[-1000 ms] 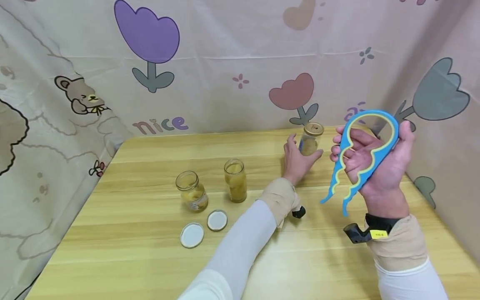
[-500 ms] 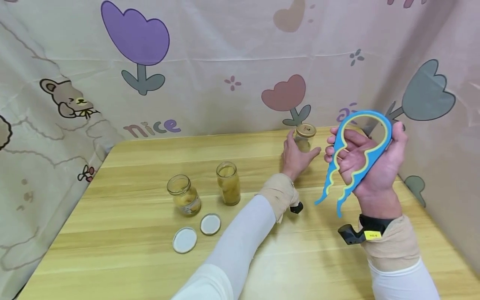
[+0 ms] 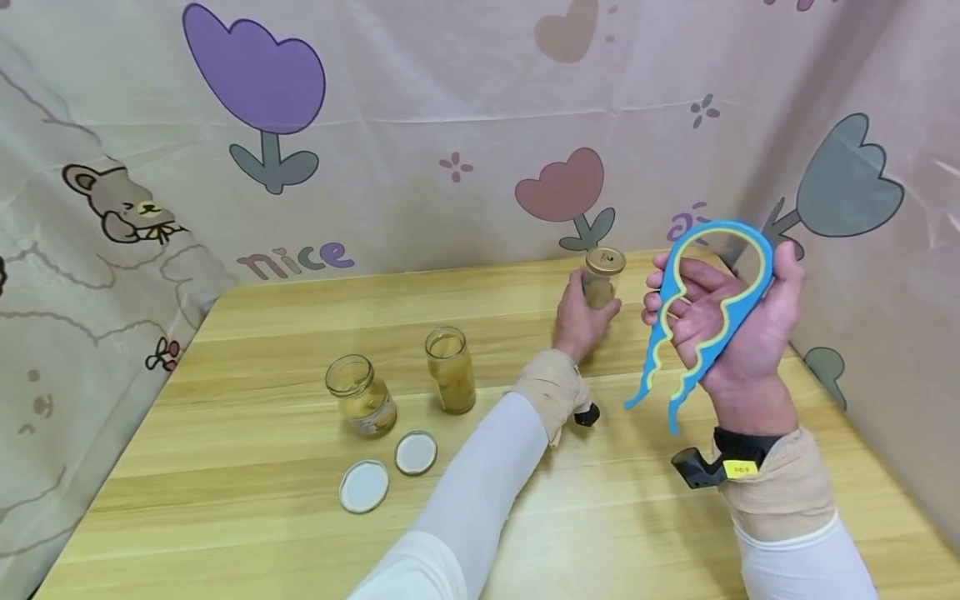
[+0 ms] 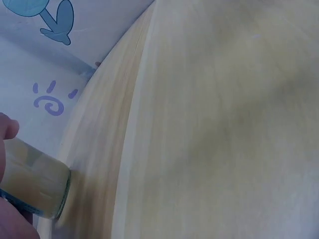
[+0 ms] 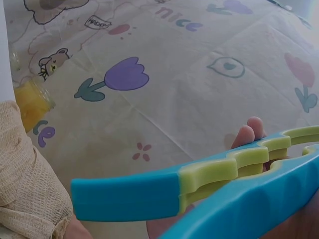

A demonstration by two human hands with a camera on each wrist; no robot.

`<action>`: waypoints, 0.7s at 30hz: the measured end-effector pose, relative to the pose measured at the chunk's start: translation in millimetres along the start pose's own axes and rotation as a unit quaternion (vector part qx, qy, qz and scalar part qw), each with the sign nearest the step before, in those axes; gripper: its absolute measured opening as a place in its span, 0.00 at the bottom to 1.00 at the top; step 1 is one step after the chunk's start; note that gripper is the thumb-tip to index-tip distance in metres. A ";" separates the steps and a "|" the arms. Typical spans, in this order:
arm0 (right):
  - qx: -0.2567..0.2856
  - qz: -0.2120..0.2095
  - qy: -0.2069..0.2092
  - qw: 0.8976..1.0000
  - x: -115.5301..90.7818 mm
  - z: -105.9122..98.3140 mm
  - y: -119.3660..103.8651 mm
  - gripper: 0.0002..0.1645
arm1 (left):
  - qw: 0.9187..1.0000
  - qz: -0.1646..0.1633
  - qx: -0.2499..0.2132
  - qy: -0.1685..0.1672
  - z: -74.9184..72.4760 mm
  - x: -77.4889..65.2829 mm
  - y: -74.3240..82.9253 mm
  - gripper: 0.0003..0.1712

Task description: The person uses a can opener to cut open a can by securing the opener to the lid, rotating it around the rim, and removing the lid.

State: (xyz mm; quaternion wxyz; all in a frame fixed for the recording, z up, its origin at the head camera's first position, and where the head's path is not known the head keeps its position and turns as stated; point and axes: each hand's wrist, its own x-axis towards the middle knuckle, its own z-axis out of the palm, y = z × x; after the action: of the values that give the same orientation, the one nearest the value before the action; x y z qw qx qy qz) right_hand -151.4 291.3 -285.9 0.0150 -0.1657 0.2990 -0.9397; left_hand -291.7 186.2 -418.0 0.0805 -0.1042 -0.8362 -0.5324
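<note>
**Flowered Cloth (image 3: pixel 405 75) Around a Pale Wooden Table (image 3: pixel 240 533)**

Creased, cream-pinkish cloth hung like walls behind the table and down both its sides. On the back stretch I noticed a big purple tulip (image 3: pixel 258 75), a smaller dusky-red tulip (image 3: pixel 562 185) lower down, and the word "nice" (image 3: pixel 296 260) printed in mixed colours just above the table's far edge. A grey-green tulip (image 3: pixel 847 187) spread over the right side. On the left, a brown bear (image 3: pixel 120 204) peeked out above some red cherries (image 3: pixel 162 354). Yellowish grain ran across the tabletop. Light left a soft glare (image 3: pixel 577 533) on the near wood, while the cloth's right corner was shadier.
</note>
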 end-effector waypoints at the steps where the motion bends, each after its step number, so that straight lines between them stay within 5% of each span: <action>1: -0.002 0.000 0.001 1.000 -0.1 0.2 0.5 0.56 | 1.000 -0.003 -0.002 -0.003 -0.7 -0.4 0.0 0.41; 21: -0.015 0.017 -0.028 0.999 -0.7 2.1 6.5 0.55 | 0.999 -0.027 -0.019 -0.003 -19.9 -24.8 3.7 0.41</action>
State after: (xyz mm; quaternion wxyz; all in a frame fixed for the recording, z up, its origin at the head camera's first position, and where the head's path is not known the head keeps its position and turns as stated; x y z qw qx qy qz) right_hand -150.5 284.9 -288.2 0.0367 -0.1870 0.3157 -0.9295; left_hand -266.4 167.5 -412.6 0.0620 -0.0846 -0.8285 -0.5501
